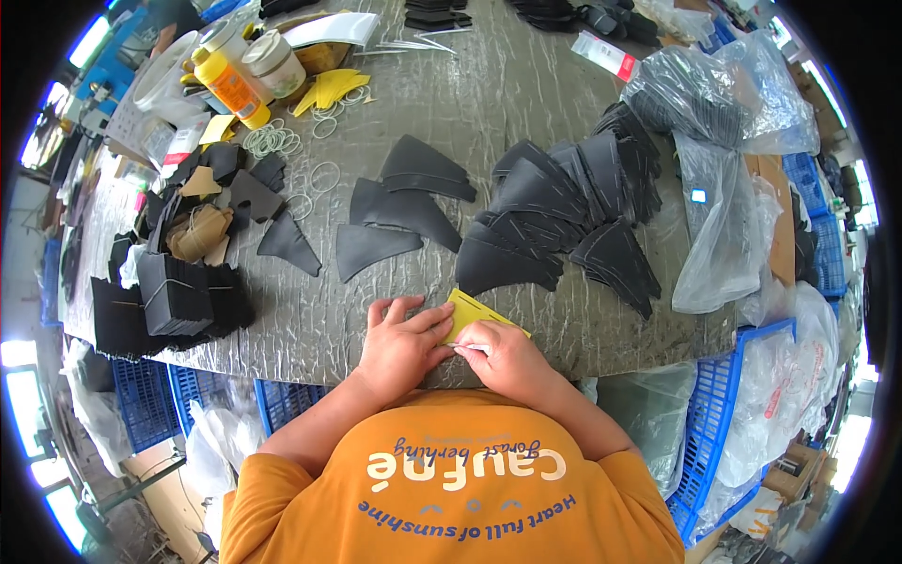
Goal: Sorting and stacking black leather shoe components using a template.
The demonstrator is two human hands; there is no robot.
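Left hand (398,340) splayed on yellow piece (466,312)

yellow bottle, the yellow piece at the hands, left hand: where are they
Yellow bottle (229,87): head view, middle of its body.
Yellow piece (463,314): head view, its flat face.
Left hand (398,342): head view, back of the hand.

left hand (402,340): leftward room, black pieces (379,250) ahead

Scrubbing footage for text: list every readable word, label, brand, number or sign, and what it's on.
Wording withheld; locations only.
Orange shirt: white and dark-blue lettering, legible.
Yellow bottle: label print, too small to read.
Far red-and-white packet: too small.
Clear bag, right: red print, blurred.
Yellow piece: dark marks, no readable words.
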